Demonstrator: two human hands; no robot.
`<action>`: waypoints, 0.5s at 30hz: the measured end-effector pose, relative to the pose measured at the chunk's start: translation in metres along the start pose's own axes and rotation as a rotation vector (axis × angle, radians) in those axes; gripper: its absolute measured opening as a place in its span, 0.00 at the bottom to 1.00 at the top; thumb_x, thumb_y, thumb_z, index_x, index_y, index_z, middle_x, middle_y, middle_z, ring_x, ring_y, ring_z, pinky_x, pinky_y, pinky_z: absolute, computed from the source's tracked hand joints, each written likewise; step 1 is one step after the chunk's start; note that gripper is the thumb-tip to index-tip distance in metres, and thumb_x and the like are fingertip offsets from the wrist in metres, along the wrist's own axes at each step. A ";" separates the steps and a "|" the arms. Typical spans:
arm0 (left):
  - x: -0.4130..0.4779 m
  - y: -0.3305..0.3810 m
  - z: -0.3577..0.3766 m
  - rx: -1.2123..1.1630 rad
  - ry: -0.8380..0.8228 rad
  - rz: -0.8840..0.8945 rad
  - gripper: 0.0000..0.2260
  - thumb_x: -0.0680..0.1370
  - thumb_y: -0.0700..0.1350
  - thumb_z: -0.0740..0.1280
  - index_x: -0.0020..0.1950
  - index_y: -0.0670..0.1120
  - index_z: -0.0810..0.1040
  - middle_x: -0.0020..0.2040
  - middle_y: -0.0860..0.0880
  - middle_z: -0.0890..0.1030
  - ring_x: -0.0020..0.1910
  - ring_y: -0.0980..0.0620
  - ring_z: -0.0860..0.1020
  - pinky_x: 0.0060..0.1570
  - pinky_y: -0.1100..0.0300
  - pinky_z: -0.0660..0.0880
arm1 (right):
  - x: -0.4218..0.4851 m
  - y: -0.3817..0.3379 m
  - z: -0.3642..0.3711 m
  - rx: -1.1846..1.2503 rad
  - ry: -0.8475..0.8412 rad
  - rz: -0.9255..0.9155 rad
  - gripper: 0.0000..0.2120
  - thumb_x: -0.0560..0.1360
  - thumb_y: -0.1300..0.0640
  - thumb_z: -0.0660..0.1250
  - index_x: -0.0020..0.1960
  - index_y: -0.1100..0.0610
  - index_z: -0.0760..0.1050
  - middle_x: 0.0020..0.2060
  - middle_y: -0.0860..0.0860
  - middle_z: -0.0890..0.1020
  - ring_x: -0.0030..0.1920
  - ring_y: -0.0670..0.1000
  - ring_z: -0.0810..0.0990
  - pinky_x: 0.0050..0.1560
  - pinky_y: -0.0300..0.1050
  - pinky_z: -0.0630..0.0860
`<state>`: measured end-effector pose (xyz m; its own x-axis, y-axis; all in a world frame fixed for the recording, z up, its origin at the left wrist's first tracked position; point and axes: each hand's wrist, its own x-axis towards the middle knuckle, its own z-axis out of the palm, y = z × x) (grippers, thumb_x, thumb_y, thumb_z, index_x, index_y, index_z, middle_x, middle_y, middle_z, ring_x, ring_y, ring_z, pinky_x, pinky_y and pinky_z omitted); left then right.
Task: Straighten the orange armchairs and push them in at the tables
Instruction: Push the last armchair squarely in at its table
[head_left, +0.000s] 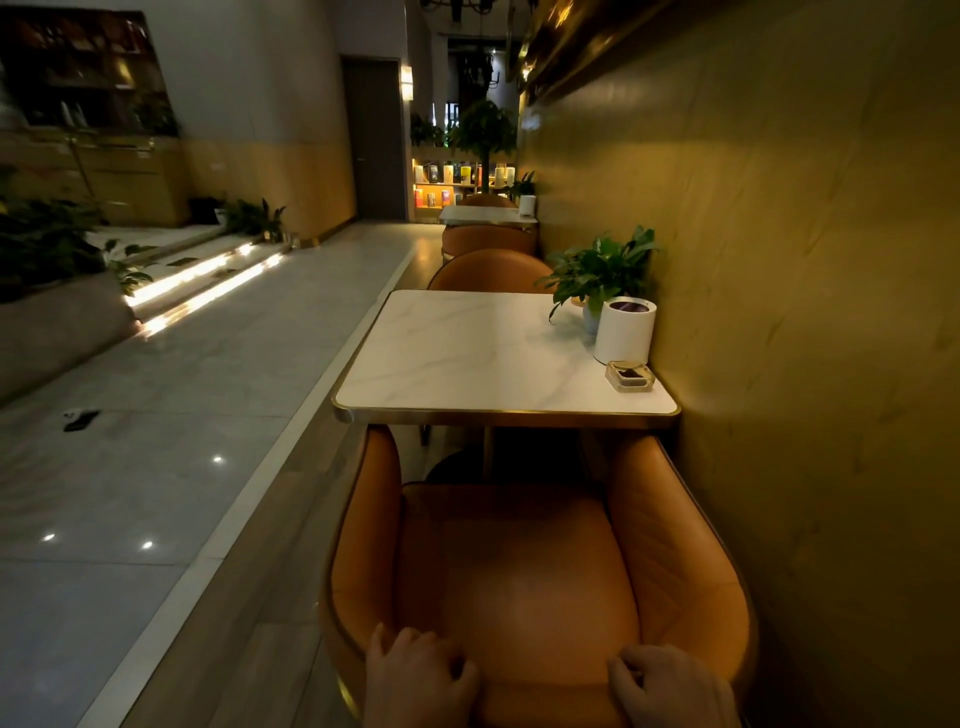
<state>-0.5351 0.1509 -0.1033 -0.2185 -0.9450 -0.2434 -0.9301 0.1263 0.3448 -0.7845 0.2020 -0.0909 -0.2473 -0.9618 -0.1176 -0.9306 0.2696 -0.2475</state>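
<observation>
Both hands on top of backrest of near orange armchair (524, 566): left hand (418, 675) & right hand (670, 686) w/ fingers curled over the rim, gripping. Chair's arm fronts sit just under marble table (467, 353) edge, beside wall.

Armchair (519, 571) before table (467, 353), wall (805, 312) right; plant (602, 270) behind canister (625, 331).

Armchair (519, 571) showing smooth orange leather-like upholstery, stitched, soft sheen, gold metal trim edging its back. Desk (467, 364) top looking like polished white veined marble, brass-coloured metal rim gleaming. Floor (130, 467) tiles glossy, reflecting lights. Wall (779, 260) appearing matt, faintly streaked. Ashtray (629, 375) looking like clear glass.
</observation>
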 end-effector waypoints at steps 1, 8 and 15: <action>0.000 0.000 0.000 0.000 0.004 0.002 0.12 0.78 0.63 0.54 0.51 0.61 0.75 0.58 0.61 0.78 0.66 0.60 0.68 0.76 0.43 0.47 | 0.000 0.000 0.001 -0.005 0.003 0.006 0.20 0.76 0.33 0.53 0.46 0.43 0.79 0.44 0.42 0.80 0.46 0.39 0.76 0.51 0.38 0.73; 0.000 -0.004 0.001 -0.026 0.017 0.010 0.12 0.78 0.62 0.55 0.42 0.59 0.74 0.47 0.62 0.74 0.56 0.63 0.69 0.77 0.44 0.46 | -0.005 0.000 0.004 -0.039 0.044 0.007 0.23 0.78 0.34 0.51 0.43 0.46 0.78 0.38 0.46 0.78 0.41 0.40 0.76 0.48 0.40 0.75; 0.001 -0.006 0.005 -0.045 0.031 0.026 0.13 0.78 0.62 0.55 0.48 0.59 0.76 0.51 0.61 0.77 0.58 0.61 0.71 0.76 0.45 0.48 | -0.007 0.000 0.005 -0.054 0.012 0.014 0.22 0.78 0.35 0.51 0.44 0.47 0.77 0.40 0.46 0.78 0.43 0.41 0.76 0.49 0.43 0.75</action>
<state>-0.5309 0.1506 -0.1100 -0.2322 -0.9506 -0.2061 -0.9100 0.1374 0.3912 -0.7815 0.2089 -0.0951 -0.2633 -0.9585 -0.1091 -0.9403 0.2803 -0.1932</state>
